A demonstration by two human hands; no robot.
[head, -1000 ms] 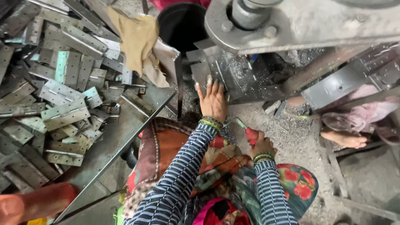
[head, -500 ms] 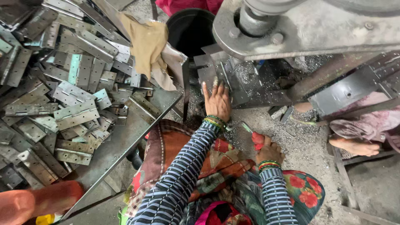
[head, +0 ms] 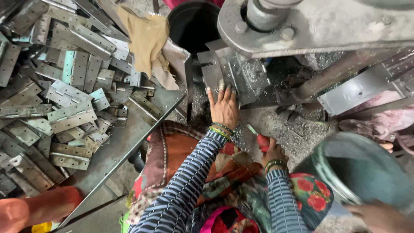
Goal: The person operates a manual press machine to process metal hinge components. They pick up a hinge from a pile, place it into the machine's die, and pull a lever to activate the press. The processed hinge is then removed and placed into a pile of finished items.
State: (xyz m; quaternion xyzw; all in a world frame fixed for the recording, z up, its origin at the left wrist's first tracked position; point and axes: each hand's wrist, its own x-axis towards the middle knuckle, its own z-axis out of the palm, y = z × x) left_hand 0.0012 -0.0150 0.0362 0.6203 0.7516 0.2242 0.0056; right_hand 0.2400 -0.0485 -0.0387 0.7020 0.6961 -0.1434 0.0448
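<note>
Head view: a grey, dull metal plate [head: 224,71] sits under the press machine [head: 302,26], angled, dusted with metal filings. Left hand [head: 224,108] reaches forward on a straight arm, palm down, fingers [head: 221,88] spread open and flat against the plate's near edge. Right hand [head: 271,151] is drawn back near the lap, fingers closed around a red-handled tool [head: 261,140] whose thin tip points toward the machine. Left of the arms, a metal worktop [head: 125,142] carries a heap of grey hinges [head: 69,116]; a tan cloth [head: 148,39] lies at its far corner.
</note>
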